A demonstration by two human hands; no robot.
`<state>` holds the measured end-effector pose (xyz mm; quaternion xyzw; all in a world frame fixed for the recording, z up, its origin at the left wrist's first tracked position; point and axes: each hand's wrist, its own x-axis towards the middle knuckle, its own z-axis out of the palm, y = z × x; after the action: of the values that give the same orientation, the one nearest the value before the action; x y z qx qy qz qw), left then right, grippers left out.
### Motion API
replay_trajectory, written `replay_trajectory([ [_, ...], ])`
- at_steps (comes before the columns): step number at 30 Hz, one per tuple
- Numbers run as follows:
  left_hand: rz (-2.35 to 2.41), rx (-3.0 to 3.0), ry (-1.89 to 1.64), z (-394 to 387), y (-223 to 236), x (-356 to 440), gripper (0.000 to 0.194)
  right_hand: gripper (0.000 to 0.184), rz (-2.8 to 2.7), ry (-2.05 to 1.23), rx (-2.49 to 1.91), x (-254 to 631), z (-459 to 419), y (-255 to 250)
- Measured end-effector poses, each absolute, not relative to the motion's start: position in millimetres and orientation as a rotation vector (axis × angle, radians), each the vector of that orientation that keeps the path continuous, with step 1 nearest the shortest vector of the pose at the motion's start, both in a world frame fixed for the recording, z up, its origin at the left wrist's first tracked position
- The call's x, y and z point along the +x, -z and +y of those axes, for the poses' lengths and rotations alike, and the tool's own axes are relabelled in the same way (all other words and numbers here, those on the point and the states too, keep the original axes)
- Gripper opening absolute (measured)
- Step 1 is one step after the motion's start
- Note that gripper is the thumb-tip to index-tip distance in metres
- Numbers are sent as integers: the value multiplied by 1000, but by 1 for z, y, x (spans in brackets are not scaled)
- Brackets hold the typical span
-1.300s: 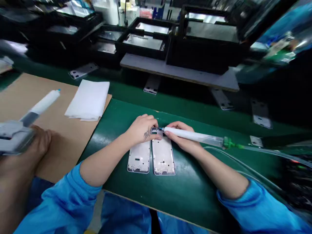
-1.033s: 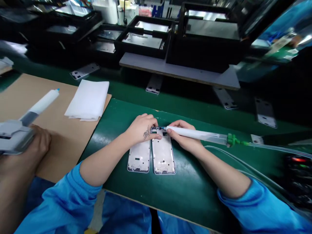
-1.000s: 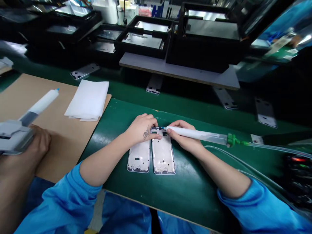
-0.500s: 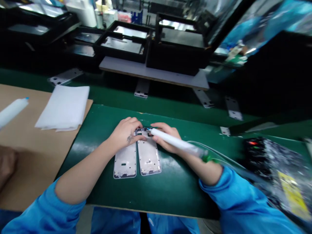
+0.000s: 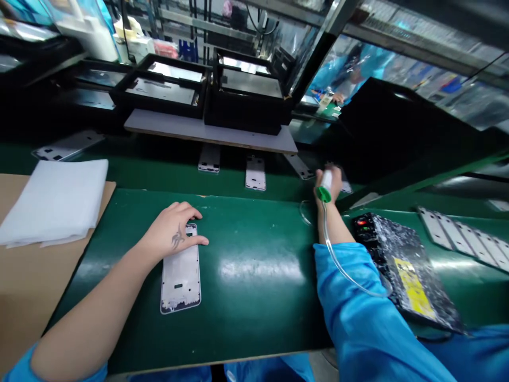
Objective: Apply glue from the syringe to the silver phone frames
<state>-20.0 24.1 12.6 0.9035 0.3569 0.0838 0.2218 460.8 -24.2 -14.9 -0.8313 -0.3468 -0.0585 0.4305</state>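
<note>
My left hand lies on the top end of a silver metal phone frame, thumb and fingers on either side of it. The frame sits flat on the green bench mat. Far to the right, my right hand is raised and shut around a white glue syringe. Its green fitting leads into a clear tube that hangs down along my forearm. A similar frame lies on the far green strip, beyond the mat.
Folded white sheets rest on brown cardboard at the left. Black trays stand on a grey shelf. A speckled black device with a yellow label and a row of frames lie at the right.
The view has swung right. My right hand has moved away from the frames, up and right with the syringe. Only one frame remains on the mat under my left hand.
</note>
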Motion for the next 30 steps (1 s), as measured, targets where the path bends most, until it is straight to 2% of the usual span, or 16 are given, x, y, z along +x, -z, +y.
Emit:
replay_trajectory([
  [2,978,2500,-240,24,-11,-19,70,38,-797,103,-2147,479,-24,18],
  [6,972,2499,-268,22,-11,-17,65,62,-780,-37,-2230,489,-16,21],
  [12,994,2416,-262,20,-22,-24,71,56,-730,89,-2183,459,-36,7],
  [15,943,2442,-190,20,-30,-35,79,66,-772,169,-2148,434,-62,5],
  [19,981,2456,-130,23,-33,-43,69,78,-818,158,-2160,406,-115,5],
  [23,1047,2470,-213,24,-26,-42,66,68,-1026,107,-2119,368,-169,13],
  [25,1034,2490,-245,23,-23,-41,66,70,-1263,60,-2067,348,-184,19],
  [30,1033,2466,-232,19,-25,-40,66,54,-2024,-282,-1548,332,-178,25],
])
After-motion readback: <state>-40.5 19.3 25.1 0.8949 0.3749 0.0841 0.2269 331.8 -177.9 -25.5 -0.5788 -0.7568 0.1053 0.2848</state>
